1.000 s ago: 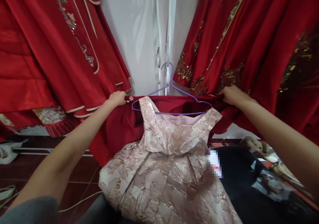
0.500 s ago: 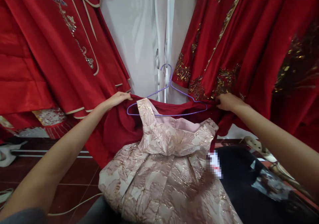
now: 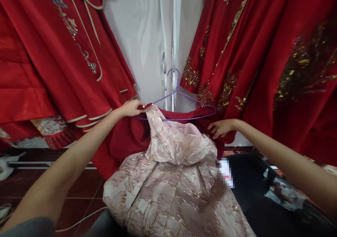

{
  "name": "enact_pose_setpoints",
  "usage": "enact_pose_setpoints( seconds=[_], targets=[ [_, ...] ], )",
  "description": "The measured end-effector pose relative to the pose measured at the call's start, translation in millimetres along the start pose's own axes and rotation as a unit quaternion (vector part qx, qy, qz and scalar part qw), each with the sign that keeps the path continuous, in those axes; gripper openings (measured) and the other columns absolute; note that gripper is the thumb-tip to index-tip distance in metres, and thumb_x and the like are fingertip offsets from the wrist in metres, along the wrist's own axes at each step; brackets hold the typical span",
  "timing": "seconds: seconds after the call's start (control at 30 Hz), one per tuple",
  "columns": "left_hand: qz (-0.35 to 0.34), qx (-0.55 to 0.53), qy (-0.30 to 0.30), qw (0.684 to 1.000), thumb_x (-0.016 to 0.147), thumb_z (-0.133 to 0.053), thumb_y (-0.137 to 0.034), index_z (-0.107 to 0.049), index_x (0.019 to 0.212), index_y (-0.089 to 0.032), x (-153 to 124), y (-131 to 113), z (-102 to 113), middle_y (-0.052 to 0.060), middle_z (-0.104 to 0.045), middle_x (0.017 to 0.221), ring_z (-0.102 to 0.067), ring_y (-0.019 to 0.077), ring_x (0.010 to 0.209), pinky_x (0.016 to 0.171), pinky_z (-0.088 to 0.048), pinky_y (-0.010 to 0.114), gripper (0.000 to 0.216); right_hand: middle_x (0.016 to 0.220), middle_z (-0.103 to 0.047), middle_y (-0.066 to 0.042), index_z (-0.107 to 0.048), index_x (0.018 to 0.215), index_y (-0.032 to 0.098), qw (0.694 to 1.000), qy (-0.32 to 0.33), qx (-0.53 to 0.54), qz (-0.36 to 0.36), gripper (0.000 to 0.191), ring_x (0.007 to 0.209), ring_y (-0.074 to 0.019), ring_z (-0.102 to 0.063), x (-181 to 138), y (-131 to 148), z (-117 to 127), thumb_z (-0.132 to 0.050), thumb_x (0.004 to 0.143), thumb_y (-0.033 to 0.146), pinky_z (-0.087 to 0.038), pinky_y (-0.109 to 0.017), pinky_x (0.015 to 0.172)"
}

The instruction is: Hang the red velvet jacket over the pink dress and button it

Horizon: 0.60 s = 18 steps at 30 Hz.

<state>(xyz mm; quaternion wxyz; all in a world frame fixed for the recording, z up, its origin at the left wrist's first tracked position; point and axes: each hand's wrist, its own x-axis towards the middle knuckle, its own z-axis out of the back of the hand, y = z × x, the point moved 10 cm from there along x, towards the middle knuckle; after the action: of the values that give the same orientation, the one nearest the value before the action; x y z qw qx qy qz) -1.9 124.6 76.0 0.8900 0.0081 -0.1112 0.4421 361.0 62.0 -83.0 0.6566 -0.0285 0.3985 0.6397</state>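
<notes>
A pale pink brocade dress (image 3: pixel 181 149) with gold floral pattern lies in front of me, its neckline towards a purple hanger (image 3: pixel 177 86). A dark red garment (image 3: pixel 129 138) hangs behind the dress and about the hanger. My left hand (image 3: pixel 133 107) is closed, pinching the red garment's edge beside the left end of the hanger. Its fingertips are at the dress's left strap (image 3: pixel 155 119). My right hand (image 3: pixel 223 127) is near the dress's right shoulder, over the red garment, fingers bent and apart. Nothing shows in it.
Embroidered red garments hang at the left (image 3: pixel 79 54) and right (image 3: pixel 244 54). White cabinet doors (image 3: pixel 137 37) stand behind. A black surface with a plastic-wrapped item (image 3: pixel 285 195) is at the lower right. A pale cable (image 3: pixel 81 221) lies on the dark red tiled floor.
My right hand has let go of the red garment's edge and moved down and left towards the dress's shoulder. My left hand has shifted slightly right, to the dress strap. The right shoulder has folded inward.
</notes>
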Motion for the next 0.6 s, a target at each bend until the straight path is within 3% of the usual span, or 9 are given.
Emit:
enact_pose_setpoints(
  seconds=[0.07, 0.17, 0.3, 0.37, 0.43, 0.5, 0.6],
  targets=[
    [-0.002, 0.021, -0.005, 1.0, 0.079, -0.049, -0.049, -0.064, 0.088, -0.017, 0.9, 2.9, -3.2, 0.006, -0.067, 0.086, -0.059, 0.019, 0.076, 0.066, -0.04, 0.025, 0.036, 0.12, -0.061, -0.011, -0.054, 0.119, 0.02, 0.999, 0.045, -0.003, 0.01, 0.07, 0.109, -0.0259, -0.059, 12.0, 0.9, -25.9, -0.079, 0.053, 0.022, -0.053, -0.032, 0.081],
    [-0.014, 0.038, -0.003, 0.999, 0.081, -0.046, -0.04, -0.062, 0.093, -0.018, 0.5, 4.3, -8.8, 0.006, -0.067, 0.094, -0.061, 0.0195, 0.082, 0.071, -0.041, 0.025, 0.029, 0.114, -0.063, -0.008, -0.054, 0.121, 0.021, 0.989, 0.146, 0.013, 0.036, 0.07, 0.108, -0.0245, -0.059, 18.7, 6.2, -62.5, -0.078, 0.056, 0.028, -0.05, -0.035, 0.087],
    [-0.024, 0.062, -0.005, 0.998, 0.082, -0.046, -0.035, -0.061, 0.097, -0.019, 0.5, 2.7, -12.5, 0.006, -0.068, 0.097, -0.061, 0.02, 0.086, 0.075, -0.042, 0.026, 0.027, 0.115, -0.061, -0.006, -0.05, 0.123, 0.023, 0.962, 0.238, 0.077, 0.106, 0.072, 0.105, -0.021, -0.059, 0.4, 33.6, -84.9, -0.078, 0.058, 0.035, -0.049, -0.031, 0.086],
    [-0.028, 0.066, -0.002, 0.997, 0.083, -0.045, -0.035, -0.061, 0.099, -0.019, 0.6, 1.0, -13.6, 0.006, -0.068, 0.097, -0.061, 0.0204, 0.087, 0.075, -0.042, 0.026, 0.027, 0.124, -0.055, -0.006, -0.045, 0.128, 0.027, 0.96, 0.23, 0.072, 0.145, 0.081, 0.106, -0.0205, -0.058, -7.4, 49.1, -84.9, -0.08, 0.055, 0.037, -0.05, -0.029, 0.083],
    [-0.031, 0.067, 0.003, 0.997, 0.084, -0.045, -0.036, -0.061, 0.099, -0.02, 0.0, -0.4, -14.2, 0.006, -0.069, 0.098, -0.062, 0.0202, 0.087, 0.075, -0.042, 0.026, 0.028, 0.121, -0.056, -0.005, -0.05, 0.122, 0.026, 0.965, 0.206, 0.006, 0.165, 0.078, 0.101, -0.0202, -0.058, -9.3, 57.5, -86.0, -0.081, 0.052, 0.039, -0.049, -0.027, 0.078],
    [-0.028, 0.08, 0.001, 0.996, 0.084, -0.045, -0.035, -0.062, 0.099, -0.02, -1.1, -0.6, -12.9, 0.006, -0.068, 0.098, -0.062, 0.0202, 0.086, 0.073, -0.042, 0.026, 0.027, 0.099, -0.061, -0.003, -0.06, 0.099, 0.02, 0.965, 0.18, -0.102, 0.16, 0.057, 0.089, -0.0189, -0.059, -7.1, 58.4, -87.4, -0.079, 0.051, 0.043, -0.047, -0.026, 0.071],
    [-0.025, 0.111, -0.007, 0.993, 0.083, -0.044, -0.03, -0.061, 0.097, -0.02, -2.4, 0.5, -9.6, 0.006, -0.068, 0.099, -0.062, 0.021, 0.087, 0.07, -0.042, 0.026, 0.024, 0.071, -0.058, 0.001, -0.057, 0.07, 0.018, 0.955, 0.129, -0.213, 0.164, 0.031, 0.072, -0.0157, -0.055, -9.6, 64.2, -74.3, -0.073, 0.056, 0.041, -0.041, -0.026, 0.063]
  ],
)
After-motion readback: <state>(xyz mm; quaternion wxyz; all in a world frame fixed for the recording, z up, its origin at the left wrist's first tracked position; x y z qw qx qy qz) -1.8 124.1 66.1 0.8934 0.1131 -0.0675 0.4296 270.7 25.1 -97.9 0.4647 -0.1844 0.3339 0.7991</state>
